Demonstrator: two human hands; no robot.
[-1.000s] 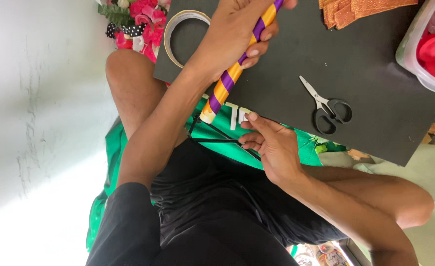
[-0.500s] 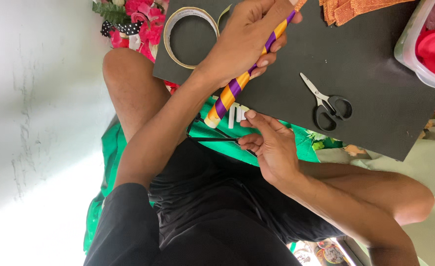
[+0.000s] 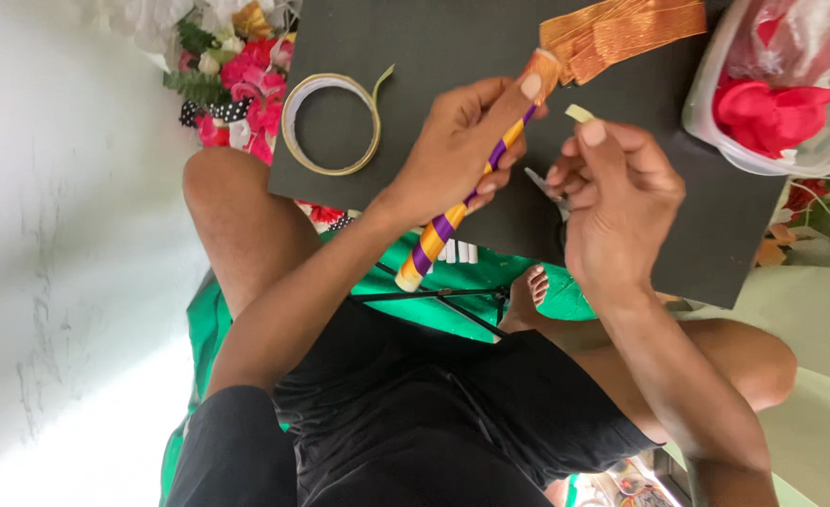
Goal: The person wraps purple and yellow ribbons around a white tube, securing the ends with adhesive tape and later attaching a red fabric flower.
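Head view: left hand (image 3: pixel 457 141) clamps the striped stick (image 3: pixel 462 202); right hand (image 3: pixel 617 188) seemingly pinches a tape scrap (image 3: pixel 579 113).

Glossy ribbon-wrapped stick (image 3: pixel 453 211), matt black board (image 3: pixel 406 38), shimmery orange ribbon (image 3: pixel 622 28).

A pale floor (image 3: pixel 49 282) fills the left side, smooth and whitish, with faint grey scuffs and thin dark marks; bright light washes it out toward the lower left. A green mat (image 3: pixel 462 282) lies on it under the seated person. A black board (image 3: pixel 415 38) rests across the lap; a clear tub (image 3: pixel 715 141) with red petals sits at its right edge. Beyond the board's top left corner lies a heap of pink, red and white flowers (image 3: pixel 237 75). At the right edge more floor (image 3: pixel 819 300) shows, paler and greenish, with orange and red scraps (image 3: pixel 791 225) near the board's right corner.
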